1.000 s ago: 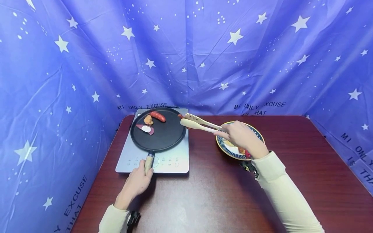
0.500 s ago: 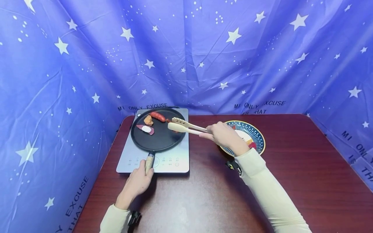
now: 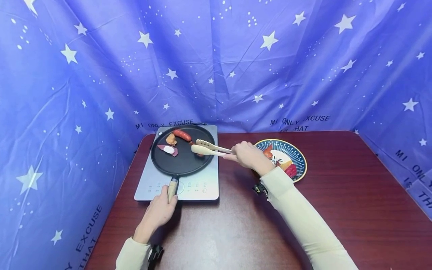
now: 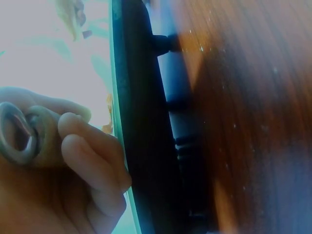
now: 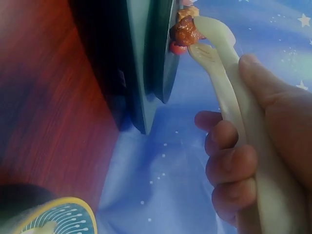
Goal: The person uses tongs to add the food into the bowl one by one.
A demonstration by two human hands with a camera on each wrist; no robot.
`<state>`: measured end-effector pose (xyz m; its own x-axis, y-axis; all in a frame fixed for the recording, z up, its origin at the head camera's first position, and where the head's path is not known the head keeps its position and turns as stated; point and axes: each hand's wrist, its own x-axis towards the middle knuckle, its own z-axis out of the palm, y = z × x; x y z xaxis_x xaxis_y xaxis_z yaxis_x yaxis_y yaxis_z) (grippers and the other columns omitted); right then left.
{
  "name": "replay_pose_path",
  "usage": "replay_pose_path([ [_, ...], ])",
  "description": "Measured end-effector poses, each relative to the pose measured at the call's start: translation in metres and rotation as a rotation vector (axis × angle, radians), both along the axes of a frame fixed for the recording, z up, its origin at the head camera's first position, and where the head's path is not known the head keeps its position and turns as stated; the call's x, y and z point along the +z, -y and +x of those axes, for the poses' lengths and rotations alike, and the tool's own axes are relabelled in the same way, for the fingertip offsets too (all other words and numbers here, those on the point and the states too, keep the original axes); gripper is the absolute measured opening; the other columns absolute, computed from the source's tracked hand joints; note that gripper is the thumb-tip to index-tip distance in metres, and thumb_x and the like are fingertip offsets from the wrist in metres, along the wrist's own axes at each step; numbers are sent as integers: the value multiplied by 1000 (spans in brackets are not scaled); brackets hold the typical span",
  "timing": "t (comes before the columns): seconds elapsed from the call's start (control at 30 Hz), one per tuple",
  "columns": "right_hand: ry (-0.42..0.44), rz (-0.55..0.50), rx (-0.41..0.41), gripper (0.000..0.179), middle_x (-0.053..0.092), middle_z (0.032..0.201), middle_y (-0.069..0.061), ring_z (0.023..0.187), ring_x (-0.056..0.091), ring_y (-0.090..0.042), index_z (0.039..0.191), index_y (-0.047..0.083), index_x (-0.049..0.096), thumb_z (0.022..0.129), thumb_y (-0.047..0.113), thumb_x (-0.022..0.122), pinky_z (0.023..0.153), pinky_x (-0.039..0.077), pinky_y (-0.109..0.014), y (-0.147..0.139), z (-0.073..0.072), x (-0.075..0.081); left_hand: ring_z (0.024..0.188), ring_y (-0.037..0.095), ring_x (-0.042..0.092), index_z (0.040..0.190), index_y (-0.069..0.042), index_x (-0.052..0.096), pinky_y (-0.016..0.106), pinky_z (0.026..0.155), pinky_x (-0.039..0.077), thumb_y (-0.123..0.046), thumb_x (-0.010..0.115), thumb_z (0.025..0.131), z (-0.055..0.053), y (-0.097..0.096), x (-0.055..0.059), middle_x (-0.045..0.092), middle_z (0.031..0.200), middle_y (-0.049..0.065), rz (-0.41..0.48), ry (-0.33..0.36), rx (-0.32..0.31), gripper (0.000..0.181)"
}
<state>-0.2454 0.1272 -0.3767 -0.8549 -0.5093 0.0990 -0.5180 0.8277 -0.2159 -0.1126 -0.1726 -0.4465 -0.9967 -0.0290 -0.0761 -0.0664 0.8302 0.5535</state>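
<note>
My left hand grips the handle of a flat black frying pan. In my right hand is a pair of cream tongs, their tips over the right half of the pan. Between those tips sits a glazed brown piece of food, mostly covered by the tongs in the head view; whether it touches the pan I cannot tell. On the pan's left half lie a red sausage, a golden fried nugget and a purplish-red piece with a white patch.
The pan stands on a silver induction cooker. To the right is a blue-patterned plate with several food pieces, including a dark-red one; my right forearm partly covers it. A blue star-printed curtain surrounds the wooden table.
My right hand has moved left from over the plate, carrying the brown piece in the tongs over the pan and lowering it slightly. More of the plate now shows. My left hand stays on the handle.
</note>
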Motion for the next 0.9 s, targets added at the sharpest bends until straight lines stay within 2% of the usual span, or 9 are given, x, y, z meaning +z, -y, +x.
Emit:
replay_pose_path([
  [0.47, -24, 37, -59, 45, 51, 57, -1, 54, 51, -22, 66, 13, 62, 90, 50, 56, 55, 44, -39, 11, -9, 1, 55, 23, 48, 114, -1, 42, 37, 48, 37, -26, 51, 92, 0, 1, 3, 48, 63, 9, -4, 2, -2, 34],
  [0.7, -7, 28, -144, 49, 53, 56, -3, 52, 52, -25, 67, 11, 63, 90, 53, 55, 53, 43, -41, 13, -15, 0, 56, 23, 48, 113, -1, 42, 37, 49, 37, -26, 50, 92, -2, 0, 4, 48, 64, 8, -5, 5, 5, 34],
  [0.9, -34, 9, -185, 51, 53, 57, -7, 53, 55, -28, 66, 10, 60, 89, 55, 54, 55, 45, -44, 14, -21, -8, 56, 23, 48, 114, -1, 42, 37, 49, 37, -27, 50, 92, -1, 1, 1, 48, 64, 8, 1, 16, 2, 35],
])
